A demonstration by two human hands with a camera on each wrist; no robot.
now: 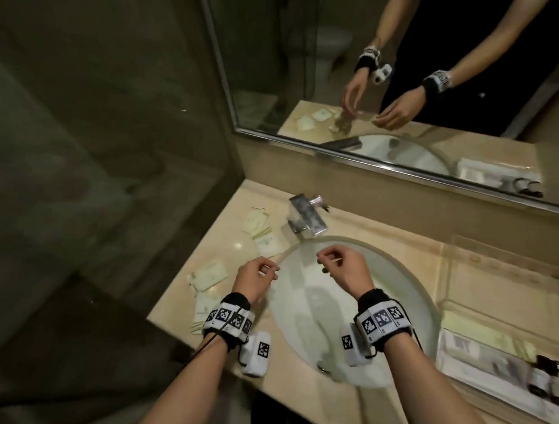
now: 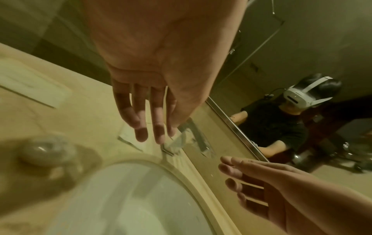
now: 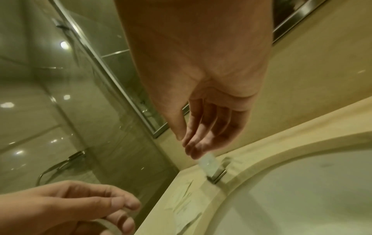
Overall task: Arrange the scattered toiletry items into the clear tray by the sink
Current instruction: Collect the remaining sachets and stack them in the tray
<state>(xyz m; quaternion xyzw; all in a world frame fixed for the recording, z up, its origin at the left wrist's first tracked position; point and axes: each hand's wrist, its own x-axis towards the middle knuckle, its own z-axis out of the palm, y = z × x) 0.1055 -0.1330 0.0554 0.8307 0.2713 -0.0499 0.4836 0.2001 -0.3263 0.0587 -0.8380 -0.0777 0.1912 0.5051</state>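
Over the white oval sink [image 1: 405,313], your left hand [image 1: 254,279] and right hand [image 1: 346,269] each pinch an end of a thin pale stick [image 1: 329,262]

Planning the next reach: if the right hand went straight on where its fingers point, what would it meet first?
Probably the faucet, at the back rim of the sink: in the right wrist view the fingers of the right hand aim down at it. Gap unclear.

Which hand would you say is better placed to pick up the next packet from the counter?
Left. The left hand hovers right beside the packets left of the sink; the right hand is over the basin.
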